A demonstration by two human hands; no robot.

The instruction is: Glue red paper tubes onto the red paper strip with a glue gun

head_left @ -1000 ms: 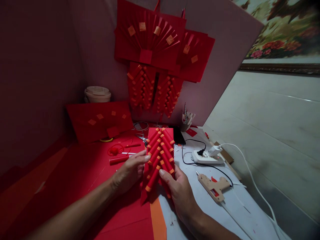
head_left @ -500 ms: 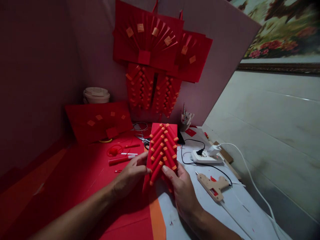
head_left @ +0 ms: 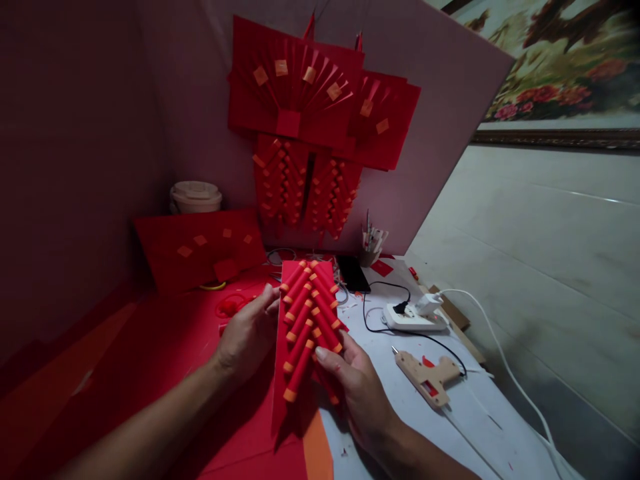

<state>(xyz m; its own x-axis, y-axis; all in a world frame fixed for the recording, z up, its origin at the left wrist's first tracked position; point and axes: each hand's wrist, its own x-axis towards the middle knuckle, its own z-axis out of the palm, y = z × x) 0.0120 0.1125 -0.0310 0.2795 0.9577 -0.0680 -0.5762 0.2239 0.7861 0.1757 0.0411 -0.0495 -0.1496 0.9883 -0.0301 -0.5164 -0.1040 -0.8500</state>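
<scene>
A paper firecracker decoration [head_left: 300, 320] is upright and slightly tilted above the table. Its red card carries slanting rows of red paper tubes with orange ends. My right hand [head_left: 357, 380] grips its lower right side, thumb on the front near the tubes and fingers partly hidden behind. Beside the card's left edge is my left hand [head_left: 250, 333], fingers stretched out and loosely apart; whether the fingertips touch the edge I cannot tell. To the right, a beige glue gun [head_left: 427, 377] lies on the white table surface.
Finished-looking red fan and firecracker hangings [head_left: 295, 93] hang against the back panel. A red fan card [head_left: 200, 250] leans before a white bucket [head_left: 195, 197]. Around the back right are a black phone [head_left: 353, 273], a pen cup [head_left: 371, 250] and a power strip [head_left: 415, 317] with cords. Red sheets [head_left: 200, 413] cover the left.
The firecracker decoration has shifted left and down and turned a little. My left hand has loosened from its lower left edge and moved up along its side. My right hand keeps its hold.
</scene>
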